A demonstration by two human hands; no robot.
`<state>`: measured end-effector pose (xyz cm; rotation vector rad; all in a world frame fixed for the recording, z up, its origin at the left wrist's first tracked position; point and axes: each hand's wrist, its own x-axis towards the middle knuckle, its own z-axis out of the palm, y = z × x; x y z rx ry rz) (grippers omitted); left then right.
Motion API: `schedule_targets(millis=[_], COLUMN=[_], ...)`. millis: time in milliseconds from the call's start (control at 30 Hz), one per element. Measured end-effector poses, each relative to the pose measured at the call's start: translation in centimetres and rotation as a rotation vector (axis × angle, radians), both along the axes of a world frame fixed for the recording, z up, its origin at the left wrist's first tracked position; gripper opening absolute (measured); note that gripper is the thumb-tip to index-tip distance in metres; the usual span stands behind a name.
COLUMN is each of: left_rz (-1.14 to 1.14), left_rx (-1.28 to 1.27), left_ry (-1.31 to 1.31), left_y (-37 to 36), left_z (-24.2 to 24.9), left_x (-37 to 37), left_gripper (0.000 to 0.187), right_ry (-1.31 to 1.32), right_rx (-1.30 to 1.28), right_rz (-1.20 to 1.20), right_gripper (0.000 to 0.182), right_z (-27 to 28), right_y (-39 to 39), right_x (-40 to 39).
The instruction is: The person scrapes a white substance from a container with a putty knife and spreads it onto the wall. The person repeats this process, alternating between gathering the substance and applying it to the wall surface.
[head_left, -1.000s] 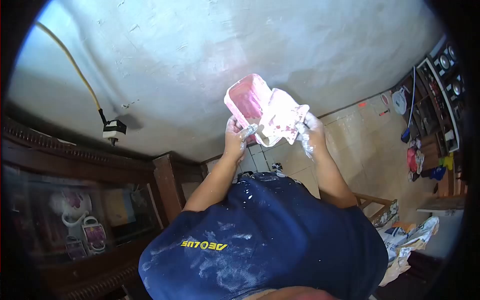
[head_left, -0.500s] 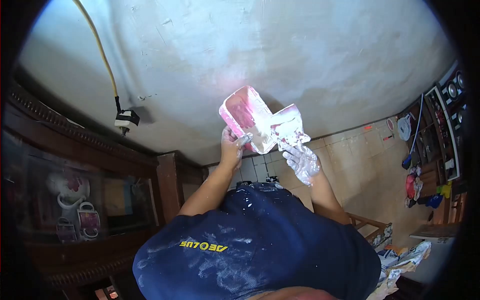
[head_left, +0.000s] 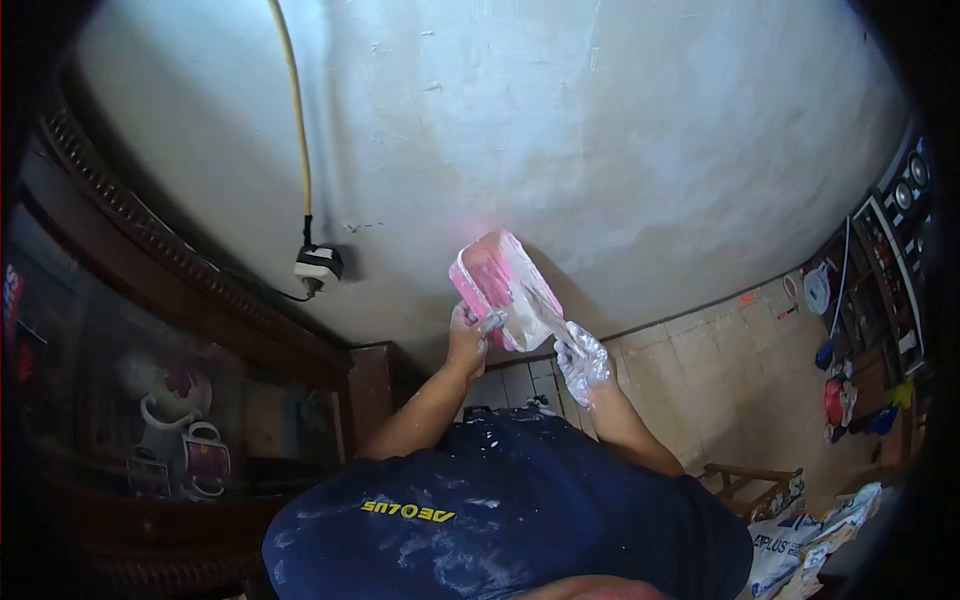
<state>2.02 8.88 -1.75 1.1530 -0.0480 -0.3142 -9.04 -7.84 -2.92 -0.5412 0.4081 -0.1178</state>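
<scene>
In the head view, a person's left hand (head_left: 468, 332) was clamped on the left side of a pink plastic tub (head_left: 487, 268) at the frame's centre, with whitish paste (head_left: 519, 322) inside. Just right, the smeared right hand (head_left: 585, 364) gripped a flat scraper (head_left: 550, 317), angled across the tub's right side. A grey wall (head_left: 640, 150) filled the upper frame.

- The wall (head_left: 680, 150) closes off the way ahead, beyond the tub (head_left: 464, 283).
- The flat tool (head_left: 548, 313) takes up part of the tub's opening.
- Left of the left hand (head_left: 466, 345), the cabinet (head_left: 369, 395) stands in the way.
- Right of the right hand (head_left: 586, 369), room opens over the floor (head_left: 690, 375).
</scene>
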Motion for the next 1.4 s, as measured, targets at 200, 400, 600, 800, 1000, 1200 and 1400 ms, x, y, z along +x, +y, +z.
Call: schedule_targets(millis=[200,400,600,800,1000,1200,1400], left_rz=[-0.029,-0.064,-0.065,-0.086,-0.031,-0.017,-0.039], left_rx=[-0.006,-0.098,-0.138,-0.118,-0.152,-0.125,-0.227], left_ry=[0.0,0.021,0.03,0.022,-0.01,0.062,0.081], left_y=[3.6,6.4,8.0,9.4,10.6,10.9,10.7], left_z=[1.0,0.6,0.1,-1.2,-2.5,-3.3,-5.6], left_x=[0.1,0.6,0.0,-0.3,0.0,-0.6,-0.4], left_gripper=[0.051,0.049,0.046,0.046,0.046,0.045,0.056], right_ry=[-0.232,-0.465,-0.658,-0.38,-0.519,-0.833,-0.448], right_rx=[-0.047,-0.284,-0.485,-0.521,-0.345,-0.264,-0.387], right_rz=[-0.126,-0.183,-0.252,-0.433,-0.381,-0.433,-0.424], right_gripper=[0.023,0.06,0.042,0.017,0.036,0.029,0.036], right_z=[3.7,12.5,22.3,20.0,18.4,26.7,13.2], right_y=[2.7,3.5,3.0,1.1,4.6,-1.8,-3.0], right_x=[3.6,8.0,14.5,20.4,14.7,20.0,23.1])
